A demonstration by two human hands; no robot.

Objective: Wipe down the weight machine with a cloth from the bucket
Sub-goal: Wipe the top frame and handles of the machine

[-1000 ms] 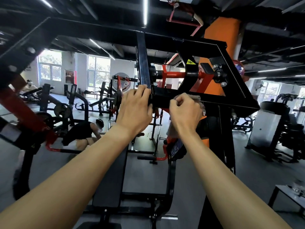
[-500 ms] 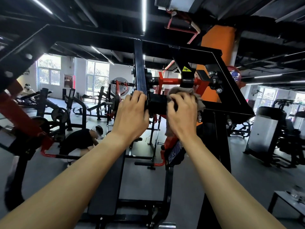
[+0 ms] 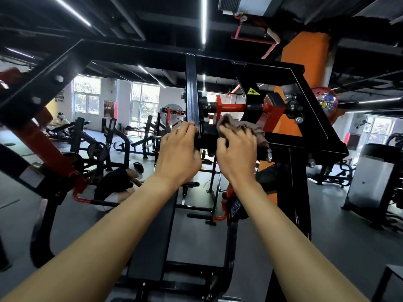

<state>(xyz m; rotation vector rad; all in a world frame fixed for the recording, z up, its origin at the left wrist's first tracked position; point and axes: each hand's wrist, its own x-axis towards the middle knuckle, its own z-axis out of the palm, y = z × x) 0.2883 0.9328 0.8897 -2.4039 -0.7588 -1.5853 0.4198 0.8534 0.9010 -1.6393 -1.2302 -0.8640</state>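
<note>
Bunching under the curled right hand at centre frame, the cloth could be snagged by the nearby bolt while the machine upright is gripped by the left hand.

Dim overhead, ceiling strip lights and bright windows glare; edges bend, left side blurs

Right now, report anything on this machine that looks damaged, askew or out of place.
Nothing stands out. The right hand holds the grey cloth against the black frame below the red axle; the left hand grips the frame. No spill or damage shows.
</note>
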